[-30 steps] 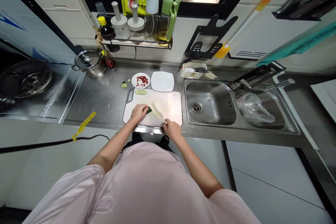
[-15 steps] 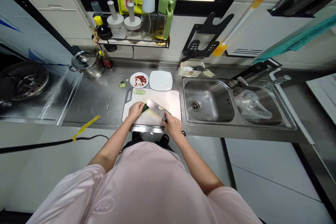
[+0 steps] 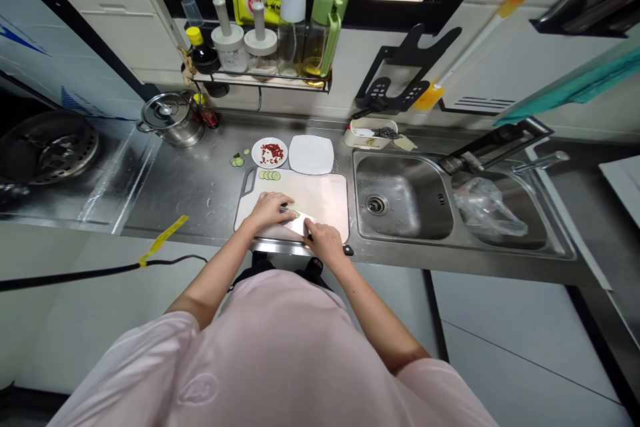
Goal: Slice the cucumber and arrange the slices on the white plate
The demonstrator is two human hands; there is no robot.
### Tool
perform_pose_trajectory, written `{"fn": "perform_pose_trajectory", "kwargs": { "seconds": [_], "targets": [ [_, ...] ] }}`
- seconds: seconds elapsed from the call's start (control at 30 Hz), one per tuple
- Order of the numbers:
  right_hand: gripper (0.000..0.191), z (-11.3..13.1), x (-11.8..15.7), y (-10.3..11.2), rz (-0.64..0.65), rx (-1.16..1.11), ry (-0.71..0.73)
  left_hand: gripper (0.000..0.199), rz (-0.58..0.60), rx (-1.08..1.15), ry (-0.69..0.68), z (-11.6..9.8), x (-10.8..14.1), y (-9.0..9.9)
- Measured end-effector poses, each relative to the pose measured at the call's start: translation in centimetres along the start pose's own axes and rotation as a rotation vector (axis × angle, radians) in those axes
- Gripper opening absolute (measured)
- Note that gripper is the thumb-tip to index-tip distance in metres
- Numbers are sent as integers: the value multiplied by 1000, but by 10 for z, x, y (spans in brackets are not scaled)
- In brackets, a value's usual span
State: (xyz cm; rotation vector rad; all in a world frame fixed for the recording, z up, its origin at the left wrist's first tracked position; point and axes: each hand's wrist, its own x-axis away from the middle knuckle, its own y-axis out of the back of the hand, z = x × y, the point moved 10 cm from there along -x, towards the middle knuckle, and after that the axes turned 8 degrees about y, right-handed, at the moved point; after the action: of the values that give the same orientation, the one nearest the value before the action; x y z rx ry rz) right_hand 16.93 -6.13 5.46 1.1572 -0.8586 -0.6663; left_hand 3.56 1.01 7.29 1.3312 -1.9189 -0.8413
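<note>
Here, plate (image 3: 257,153) holds red bits (image 3: 274,149); board (image 3: 327,197), cucumber (image 3: 270,175).

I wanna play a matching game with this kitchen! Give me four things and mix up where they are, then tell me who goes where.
Things:
1. Knife
2. Row of green slices
3. Red pieces
4. Clear plastic bag

Places:
A. On the round white plate
B. In the sink basin on the right
C. In the person's right hand
D. On the cutting board, near its far edge

Right pairs: 1-C, 2-D, 3-A, 4-B
</note>
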Motion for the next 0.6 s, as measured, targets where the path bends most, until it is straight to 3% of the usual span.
{"fn": "perform_pose_trajectory", "kwargs": {
  "seconds": [0.1,0.23,0.4,0.5,0.6],
  "targets": [
    [45,8,-4,3,6,11,48,26,145,68,38,3,-4,-13],
    [43,9,-7,4,12,7,57,32,196,252,74,15,-11,-18],
    [42,10,-11,5,10,18,67,34,239,313,34,13,-16,-24],
    [40,9,-11,6,6,11,71,28,167,345,58,22,-27,-22],
    [39,2,-10,5,3,-5,44,25,-110,421,199,64,-45,-1]
  ]
}}
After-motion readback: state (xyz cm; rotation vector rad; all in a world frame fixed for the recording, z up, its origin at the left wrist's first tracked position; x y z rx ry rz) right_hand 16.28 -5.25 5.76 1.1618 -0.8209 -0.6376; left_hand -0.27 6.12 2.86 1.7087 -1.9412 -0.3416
